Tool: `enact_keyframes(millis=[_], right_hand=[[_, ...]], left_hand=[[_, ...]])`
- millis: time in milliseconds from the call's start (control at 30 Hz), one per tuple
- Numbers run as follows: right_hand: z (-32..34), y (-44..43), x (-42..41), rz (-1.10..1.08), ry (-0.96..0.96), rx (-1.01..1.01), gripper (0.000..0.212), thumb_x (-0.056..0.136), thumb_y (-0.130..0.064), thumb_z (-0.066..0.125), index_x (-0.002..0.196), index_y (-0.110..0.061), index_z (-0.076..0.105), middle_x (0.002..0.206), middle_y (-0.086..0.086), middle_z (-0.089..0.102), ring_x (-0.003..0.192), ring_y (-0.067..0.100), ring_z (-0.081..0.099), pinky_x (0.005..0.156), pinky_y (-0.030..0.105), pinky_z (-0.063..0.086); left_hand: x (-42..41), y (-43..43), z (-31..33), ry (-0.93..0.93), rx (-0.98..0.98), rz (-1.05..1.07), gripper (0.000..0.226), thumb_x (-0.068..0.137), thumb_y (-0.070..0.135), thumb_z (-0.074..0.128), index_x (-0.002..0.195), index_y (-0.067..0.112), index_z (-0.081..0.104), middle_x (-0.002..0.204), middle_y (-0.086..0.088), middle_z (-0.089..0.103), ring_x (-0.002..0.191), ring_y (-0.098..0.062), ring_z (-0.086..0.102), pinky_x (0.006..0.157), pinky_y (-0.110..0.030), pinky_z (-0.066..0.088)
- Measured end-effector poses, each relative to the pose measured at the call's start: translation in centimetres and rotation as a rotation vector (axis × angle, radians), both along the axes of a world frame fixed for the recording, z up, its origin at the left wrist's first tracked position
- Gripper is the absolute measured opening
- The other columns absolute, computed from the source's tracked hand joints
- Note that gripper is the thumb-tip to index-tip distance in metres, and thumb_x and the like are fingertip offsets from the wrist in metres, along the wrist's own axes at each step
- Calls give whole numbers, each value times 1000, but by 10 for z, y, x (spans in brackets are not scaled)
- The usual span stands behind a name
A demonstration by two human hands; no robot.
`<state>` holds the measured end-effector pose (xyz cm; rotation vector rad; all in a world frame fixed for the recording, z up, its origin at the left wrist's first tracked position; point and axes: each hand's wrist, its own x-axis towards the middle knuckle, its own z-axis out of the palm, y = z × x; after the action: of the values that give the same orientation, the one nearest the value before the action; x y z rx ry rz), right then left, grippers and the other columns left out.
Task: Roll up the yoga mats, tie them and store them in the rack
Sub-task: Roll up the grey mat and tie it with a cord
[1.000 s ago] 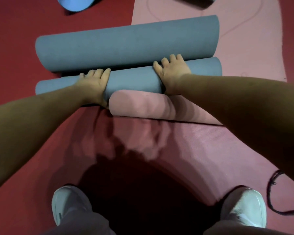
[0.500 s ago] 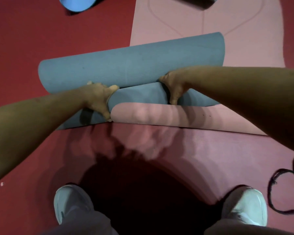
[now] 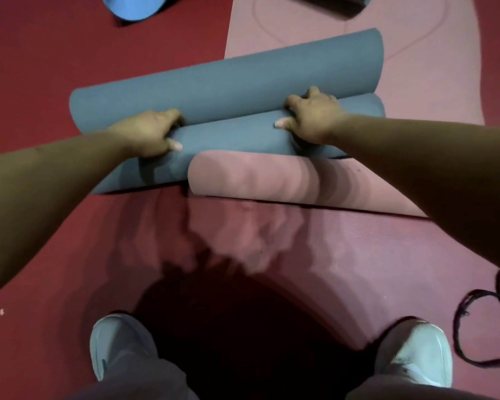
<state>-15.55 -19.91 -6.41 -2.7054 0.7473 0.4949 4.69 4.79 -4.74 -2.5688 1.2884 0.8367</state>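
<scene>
Now, nearest the camera, two pale trainers [image 3: 416,350] stand on the dark red floor [image 3: 41,67] either side of the person's own shadow. A loose black cord [image 3: 474,327] lies just beside the right shoe, untouched. Beyond the feet a flat mauve foam mat [image 3: 344,255] runs away to its own pink rolled end [image 3: 251,174], which has not shifted in the last second. Touching the far side of that pink roll is the slate-blue foam yoga mat [image 3: 231,134], and here is the change. A second ago both palms lay flat on its slim roll with straight fingers. Now the left grip [image 3: 149,134] and the right grip [image 3: 312,116] are each curled narrow round it, fingers hooked over the far side and thumbs on the near face. A flat flap of the same slate-blue sheet now shows under the left forearm, where none showed before. I judge this to be a tightening pull rather than a fresh turn, the roll being cinched before it goes on. The mat's far end rears up behind the knuckles in a big loose curl [image 3: 228,79], pressed against them, so a good length is probably not yet wound in. Tying seems some way off, though the cord is within reach, and no rack is in sight. Farther out lie a pale pink flat mat [image 3: 430,67] and a bright blue mat edge [image 3: 133,7].
</scene>
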Motion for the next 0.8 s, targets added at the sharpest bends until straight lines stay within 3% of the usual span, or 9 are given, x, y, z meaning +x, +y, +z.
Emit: enact_keyframes(millis=[67, 133, 233, 300, 400, 467, 533, 667, 800], right_hand=[[-2, 8, 11, -22, -42, -35, 47, 100, -52, 41, 137, -23, 48, 133, 26, 41, 126, 44, 42, 111, 50, 28], [-3, 16, 21, 13, -65, -45, 37, 103, -36, 38, 136, -21, 47, 133, 25, 42, 126, 42, 40, 111, 51, 28], [3, 11, 30, 47, -11, 30, 41, 96, -32, 45, 134, -17, 48, 136, 20, 51, 124, 38, 50, 104, 46, 37], [7, 0, 31, 103, 97, 84, 62, 85, -44, 59, 139, -19, 44, 139, 17, 50, 127, 37, 49, 106, 44, 38], [-3, 3, 23, 274, 229, -111, 112, 66, -55, 79, 153, -19, 18, 144, 17, 39, 135, 36, 40, 114, 48, 26], [-17, 11, 17, 304, 179, -228, 120, 66, -54, 80, 155, -16, 9, 143, 18, 37, 132, 37, 38, 112, 51, 27], [-23, 9, 12, 328, 97, -269, 111, 68, -53, 77, 153, -16, 16, 139, 17, 42, 127, 38, 42, 107, 50, 32], [2, -7, 23, 351, 46, -196, 101, 53, -54, 83, 137, -21, 38, 131, 14, 52, 120, 37, 49, 99, 49, 37], [41, -14, 40, 307, 79, -97, 101, 45, -57, 88, 129, -22, 45, 127, 14, 55, 116, 37, 53, 96, 46, 43]], left_hand=[[-1, 1, -8, -78, -41, -1, 51, 95, 20, 59, 142, 14, 42, 136, -20, 49, 127, -37, 45, 107, -45, 37], [-7, 0, -14, -78, -92, 25, 51, 92, 18, 53, 142, 17, 40, 135, -21, 50, 124, -38, 47, 105, -47, 38], [-8, -6, -10, 2, 17, 9, 87, 68, 52, 57, 144, 21, 29, 141, -16, 46, 126, -36, 46, 104, -47, 39], [-5, -10, -11, -32, 173, -82, 116, 58, 57, 75, 149, 22, 12, 144, -16, 37, 132, -36, 39, 107, -49, 37], [-11, -7, -23, -128, 193, -89, 136, 48, 56, 89, 150, 29, 3, 142, -17, 35, 131, -40, 37, 107, -52, 34], [-13, -5, -29, -194, 139, -96, 131, 48, 57, 87, 148, 30, 8, 135, -18, 43, 124, -41, 43, 103, -53, 37], [-8, -7, -28, -203, 106, -128, 122, 48, 57, 85, 144, 32, 14, 129, -17, 49, 119, -40, 48, 97, -52, 43], [11, -18, -5, -66, 77, -126, 114, 49, 48, 91, 139, 31, 24, 121, -15, 57, 108, -36, 57, 88, -40, 49], [28, -32, 29, 37, 92, -98, 112, 50, 39, 96, 141, 28, 31, 128, -6, 57, 111, -29, 56, 94, -34, 45]])
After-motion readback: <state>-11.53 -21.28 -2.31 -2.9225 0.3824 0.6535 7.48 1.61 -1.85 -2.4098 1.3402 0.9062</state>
